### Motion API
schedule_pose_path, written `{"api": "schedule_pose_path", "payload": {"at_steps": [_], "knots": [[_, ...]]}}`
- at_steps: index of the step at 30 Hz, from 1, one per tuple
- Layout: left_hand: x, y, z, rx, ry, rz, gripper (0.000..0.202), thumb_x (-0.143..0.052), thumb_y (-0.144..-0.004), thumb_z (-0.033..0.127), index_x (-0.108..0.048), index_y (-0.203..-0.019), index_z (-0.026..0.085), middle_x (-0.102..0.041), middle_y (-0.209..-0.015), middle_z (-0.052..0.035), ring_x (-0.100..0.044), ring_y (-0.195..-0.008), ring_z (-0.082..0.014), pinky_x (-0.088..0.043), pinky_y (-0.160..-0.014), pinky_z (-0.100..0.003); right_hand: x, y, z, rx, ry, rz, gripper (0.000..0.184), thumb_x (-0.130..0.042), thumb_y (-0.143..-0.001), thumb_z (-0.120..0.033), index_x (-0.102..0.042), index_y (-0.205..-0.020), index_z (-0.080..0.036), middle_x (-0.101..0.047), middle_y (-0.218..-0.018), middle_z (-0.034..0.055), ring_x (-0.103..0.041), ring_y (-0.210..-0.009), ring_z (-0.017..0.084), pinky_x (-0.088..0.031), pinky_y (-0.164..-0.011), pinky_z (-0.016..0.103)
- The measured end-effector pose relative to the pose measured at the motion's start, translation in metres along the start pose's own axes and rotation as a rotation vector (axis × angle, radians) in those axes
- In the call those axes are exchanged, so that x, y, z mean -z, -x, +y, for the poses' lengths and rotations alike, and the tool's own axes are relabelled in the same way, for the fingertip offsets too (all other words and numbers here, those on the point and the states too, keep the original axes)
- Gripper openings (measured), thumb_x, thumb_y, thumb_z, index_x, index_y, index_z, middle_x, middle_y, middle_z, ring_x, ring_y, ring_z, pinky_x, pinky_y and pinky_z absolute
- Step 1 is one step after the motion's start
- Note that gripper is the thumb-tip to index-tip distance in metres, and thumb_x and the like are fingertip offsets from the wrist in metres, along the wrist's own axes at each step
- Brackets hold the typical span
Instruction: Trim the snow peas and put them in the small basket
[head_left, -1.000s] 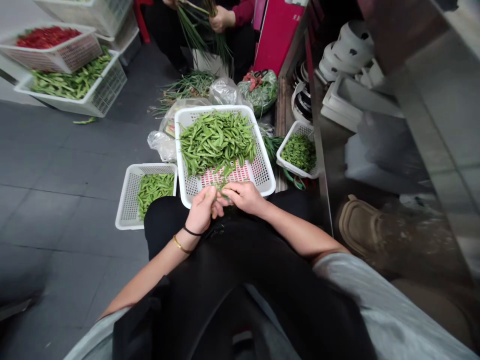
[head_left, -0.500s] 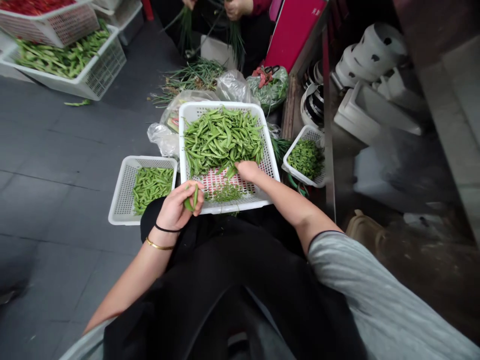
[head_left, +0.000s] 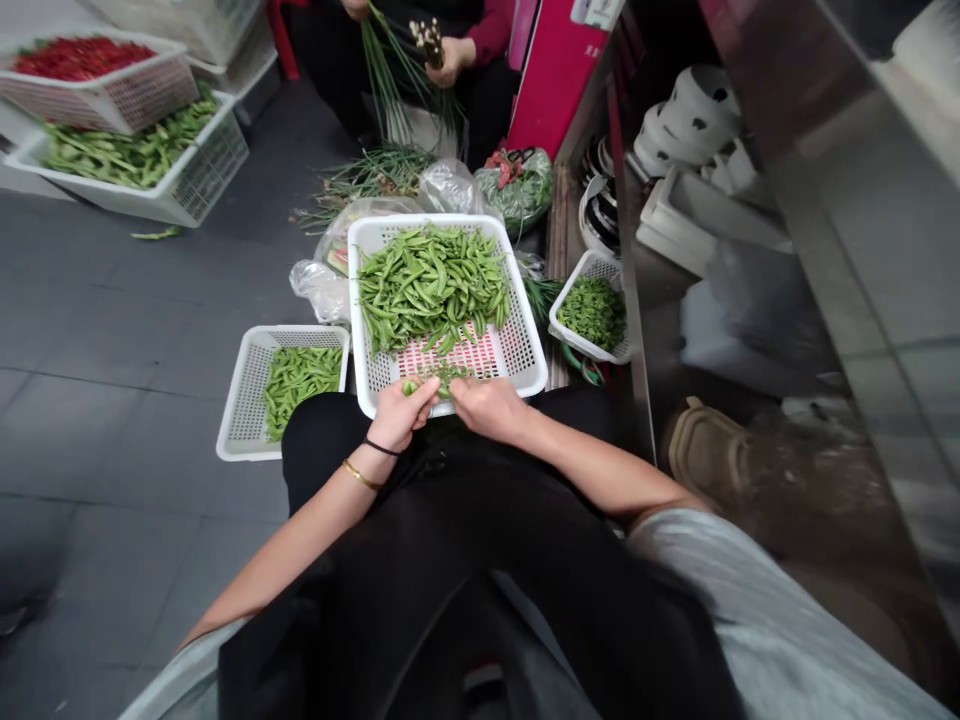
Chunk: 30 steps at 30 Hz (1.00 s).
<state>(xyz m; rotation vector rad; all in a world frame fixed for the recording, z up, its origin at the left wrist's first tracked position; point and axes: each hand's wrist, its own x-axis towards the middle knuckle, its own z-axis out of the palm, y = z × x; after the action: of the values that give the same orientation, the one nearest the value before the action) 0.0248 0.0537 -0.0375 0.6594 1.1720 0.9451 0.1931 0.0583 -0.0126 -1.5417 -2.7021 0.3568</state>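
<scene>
A large white basket (head_left: 525,345) rests on my knees, heaped with green pea pods (head_left: 427,285) at its far end. My left hand (head_left: 399,415) and my right hand (head_left: 487,405) meet at the basket's near rim. Both pinch one pea pod (head_left: 420,383) between their fingertips, over a small pile of green trimmings (head_left: 450,374). A smaller white basket (head_left: 244,410) with sorted pods (head_left: 300,378) stands on the floor left of my knee.
Right of the big basket a small basket (head_left: 589,315) holds green scraps. Plastic bags (head_left: 450,185) and scallions (head_left: 375,175) lie beyond. A person in a red sleeve (head_left: 487,30) handles scallions opposite. Baskets of beans (head_left: 127,155) and red chillies (head_left: 75,60) stand far left. A steel cabinet (head_left: 787,300) runs along the right.
My left hand held a pod beside the small basket and now holds none of that; my right hand reached into the heap, then came back. Both hands now meet on a pod at the near rim.
</scene>
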Motion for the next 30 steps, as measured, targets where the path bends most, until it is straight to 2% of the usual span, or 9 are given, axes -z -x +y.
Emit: {"api": "schedule_pose_path", "payload": {"at_steps": [4,8,10,14,18,20,24,27,30], "knots": [[0.005,0.015,0.008,-0.016,-0.05,-0.162,0.03,-0.076,-0.067,0.037,-0.063,-0.073,0.011,-0.043,-0.041,0.0056,-0.03,-0.033,-0.0024,-0.017,-0.033,-0.015,0.01,0.013,-0.006,0.193,-0.386,0.028,0.021,-0.053,-0.088,-0.033,-0.062,-0.093,-0.015,-0.066,-0.083,0.005,-0.056,-0.067,0.012,-0.036,-0.06,0.022],[0.013,0.033,0.022,0.06,-0.024,-0.44,0.024,-0.072,-0.071,0.032,-0.069,-0.081,0.01,-0.052,-0.048,0.0009,-0.029,-0.032,-0.0019,-0.016,-0.034,-0.017,0.026,0.009,0.006,0.094,-0.818,0.124,0.022,-0.05,-0.09,-0.034,-0.06,-0.094,-0.015,-0.062,-0.073,-0.0012,-0.053,-0.059,0.008,-0.04,-0.06,0.02],[0.014,0.039,0.026,0.056,0.005,-0.511,0.022,-0.07,-0.072,0.03,-0.071,-0.081,0.011,-0.052,-0.047,0.0001,-0.029,-0.032,-0.0021,-0.017,-0.035,-0.017,0.033,0.008,0.003,0.138,-0.839,0.12,0.019,-0.051,-0.09,-0.031,-0.061,-0.087,-0.016,-0.059,-0.067,-0.0023,-0.053,-0.056,0.008,-0.04,-0.06,0.02],[0.017,0.041,0.027,0.117,0.043,-0.595,0.02,-0.068,-0.071,0.029,-0.072,-0.076,0.01,-0.051,-0.044,-0.0013,-0.026,-0.03,-0.0023,-0.015,-0.033,-0.017,0.042,0.013,-0.009,0.306,-0.665,0.181,0.017,-0.05,-0.088,-0.023,-0.059,-0.074,-0.017,-0.059,-0.07,0.0005,-0.054,-0.067,0.01,-0.04,-0.065,0.021],[0.016,0.037,0.017,0.246,0.065,-0.731,0.02,-0.066,-0.068,0.029,-0.071,-0.069,0.009,-0.047,-0.037,-0.0023,-0.027,-0.028,-0.0044,-0.014,-0.029,-0.018,0.039,0.016,-0.014,0.449,-0.57,0.057,0.015,-0.049,-0.082,-0.018,-0.055,-0.068,-0.018,-0.055,-0.065,-0.002,-0.048,-0.06,0.009,-0.037,-0.06,0.019],[0.013,0.035,0.012,0.285,0.139,-0.684,0.019,-0.066,-0.068,0.029,-0.068,-0.066,0.01,-0.047,-0.038,-0.0009,-0.024,-0.028,-0.0032,-0.015,-0.029,-0.017,0.035,0.017,-0.018,0.358,-0.476,0.122,0.016,-0.049,-0.079,-0.019,-0.052,-0.063,-0.018,-0.053,-0.061,-0.002,-0.045,-0.057,0.009,-0.034,-0.057,0.02],[0.01,0.032,0.015,0.158,0.283,-0.318,0.017,-0.07,-0.066,0.024,-0.063,-0.07,0.009,-0.05,-0.047,0.0014,-0.025,-0.032,-0.001,-0.014,-0.03,-0.014,0.033,0.022,-0.014,0.112,-0.319,0.338,0.017,-0.045,-0.079,-0.019,-0.052,-0.063,-0.018,-0.056,-0.064,0.0017,-0.048,-0.061,0.011,-0.035,-0.06,0.022],[0.013,0.034,0.024,-0.063,0.214,-0.093,0.019,-0.072,-0.067,0.024,-0.061,-0.074,0.01,-0.047,-0.044,0.004,-0.032,-0.033,-0.0033,-0.019,-0.032,-0.015,0.041,0.027,0.006,0.041,-0.391,0.35,0.016,-0.044,-0.078,-0.018,-0.051,-0.064,-0.018,-0.055,-0.064,0.001,-0.048,-0.06,0.011,-0.037,-0.062,0.022],[0.015,0.039,0.031,-0.22,0.077,-0.012,0.019,-0.073,-0.069,0.026,-0.062,-0.074,0.011,-0.047,-0.042,0.0044,-0.034,-0.033,-0.0043,-0.021,-0.033,-0.016,0.046,0.027,0.019,-0.018,-0.477,0.262,0.011,-0.049,-0.081,-0.022,-0.055,-0.074,-0.017,-0.058,-0.07,0.0003,-0.049,-0.06,0.01,-0.038,-0.062,0.021]]}}
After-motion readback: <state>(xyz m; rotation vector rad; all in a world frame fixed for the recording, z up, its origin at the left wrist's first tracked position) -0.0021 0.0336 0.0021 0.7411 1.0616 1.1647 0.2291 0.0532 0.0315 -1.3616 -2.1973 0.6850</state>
